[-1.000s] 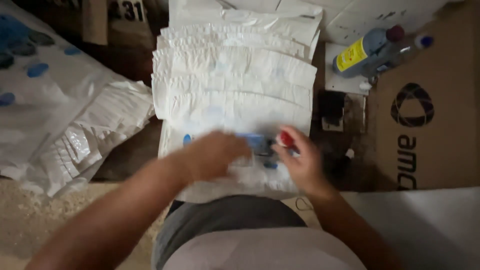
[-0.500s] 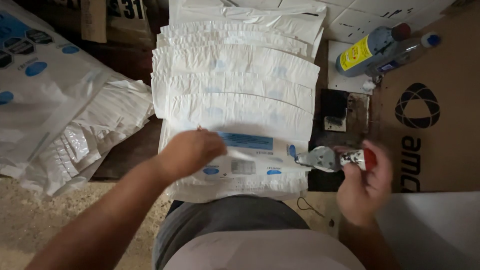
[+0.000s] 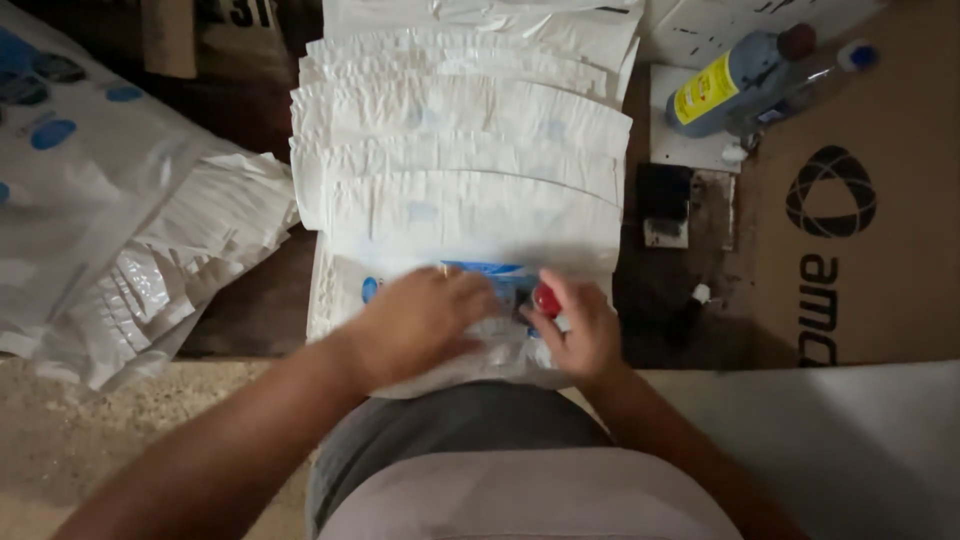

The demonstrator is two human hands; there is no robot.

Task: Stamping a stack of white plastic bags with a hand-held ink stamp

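Your left hand point(image 3: 425, 320) lay spread flat on the nearest white packet point(image 3: 470, 300) of the overlapping row, while your right hand point(image 3: 580, 330) pinched a red-handled tool point(image 3: 545, 300) against it.

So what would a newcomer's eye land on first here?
The row of overlapping white bags running up the middle, then both hands at its near end. The left hand presses the nearest bag flat; the right hand holds a red-handled tool on it. A plastic bottle lies top right.
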